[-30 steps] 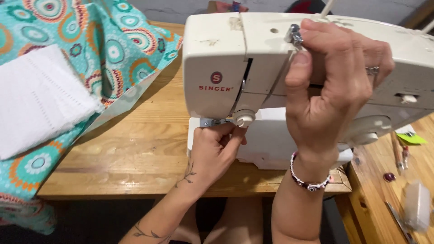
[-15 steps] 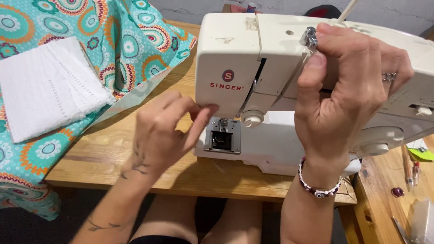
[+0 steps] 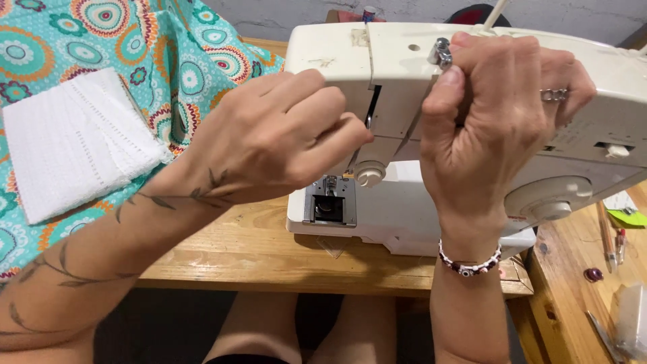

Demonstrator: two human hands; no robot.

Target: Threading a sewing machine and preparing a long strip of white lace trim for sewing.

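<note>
A cream sewing machine (image 3: 404, 74) stands on a wooden table (image 3: 263, 249). My left hand (image 3: 283, 135) is raised in front of the machine's head, fingertips pinched together at the slot in its face, seemingly on a thin thread too fine to make out. My right hand (image 3: 499, 114) is curled over the top of the machine, thumb beside a small metal thread guide (image 3: 441, 52). The presser foot and needle plate (image 3: 330, 202) show below my left hand.
Turquoise patterned fabric (image 3: 135, 54) covers the table's left part, with a folded white cloth (image 3: 74, 141) on it. A side table (image 3: 593, 269) at right carries small tools, a pencil and a bead. My bare knees are under the table.
My left hand rose from the needle area to the slot in the machine's face. My right hand stayed on top of the machine. The view moved closer.
</note>
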